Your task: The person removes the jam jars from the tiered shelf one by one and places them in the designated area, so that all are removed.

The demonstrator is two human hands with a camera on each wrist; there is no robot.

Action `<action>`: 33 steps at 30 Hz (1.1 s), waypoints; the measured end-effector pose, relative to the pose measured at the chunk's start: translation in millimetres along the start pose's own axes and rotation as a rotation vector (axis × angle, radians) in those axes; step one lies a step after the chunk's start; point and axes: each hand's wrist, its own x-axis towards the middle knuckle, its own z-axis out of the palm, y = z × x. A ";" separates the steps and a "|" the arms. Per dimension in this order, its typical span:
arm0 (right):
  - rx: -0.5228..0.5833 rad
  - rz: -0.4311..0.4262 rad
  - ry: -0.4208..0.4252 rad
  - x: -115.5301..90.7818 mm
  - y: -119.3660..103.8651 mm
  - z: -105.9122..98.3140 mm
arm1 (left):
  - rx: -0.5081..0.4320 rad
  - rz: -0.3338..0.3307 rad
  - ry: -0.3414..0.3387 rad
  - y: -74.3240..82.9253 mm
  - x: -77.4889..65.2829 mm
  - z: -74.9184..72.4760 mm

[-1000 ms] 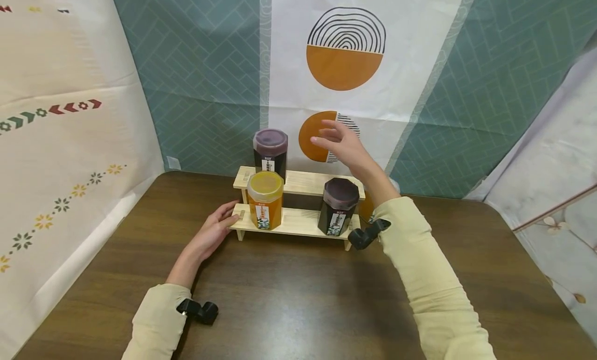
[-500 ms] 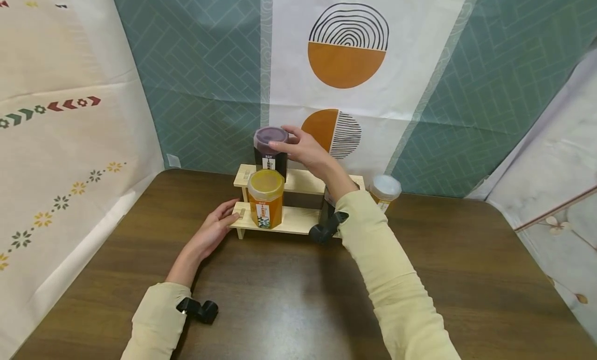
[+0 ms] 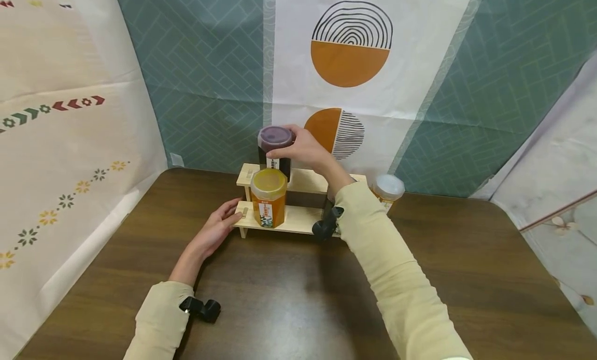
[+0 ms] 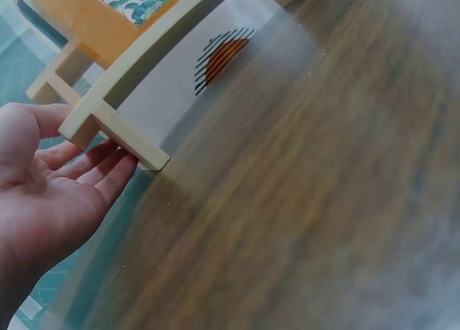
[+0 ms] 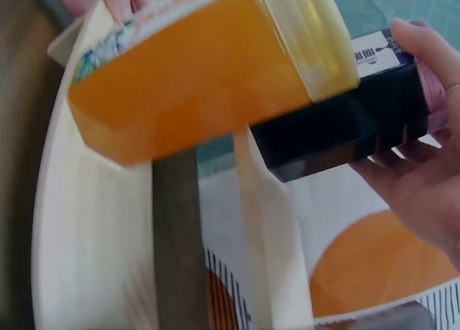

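Orange jar [image 3: 275, 210] stands lidded — right hand [image 3: 304, 149] curls round dark jar [image 3: 275, 137], left hand [image 3: 218, 230] pinches shelf [image 3: 303, 219].

Wide room across dark brown wooden tabletop [image 3: 275, 303] before pale two-tier wooden rack [image 3: 300, 218]; left hand [image 3: 216, 230] blocks left end. Lower tier: gap between yellow-lidded orange faceted jar [image 3: 269, 200] and dark jar [image 3: 328, 205] mostly hidden by cream sleeve [image 3: 387, 261]. Upper tier — purple-lidded black jar [image 3: 275, 136] plus right hand [image 3: 305, 152] obstruct left part. White-lidded orange jar [image 3: 388, 187] bars right side; green-and-white cloth [image 3: 210, 65], rear.
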 end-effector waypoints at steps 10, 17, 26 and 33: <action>-0.083 0.017 0.063 -11.2 10.6 -47.3 | 0.009 0.012 -0.004 0.9 1.4 0.4; -0.092 0.054 0.121 -30.1 19.9 -90.6 | 0.022 0.001 0.006 0.8 1.5 0.7; -0.029 0.070 0.144 -64.2 43.5 -147.6 | 0.026 -0.006 0.016 -0.8 0.5 -0.4; 0.092 0.109 0.180 -103.3 62.6 -191.1 | 0.028 -0.006 0.012 -0.6 0.8 0.0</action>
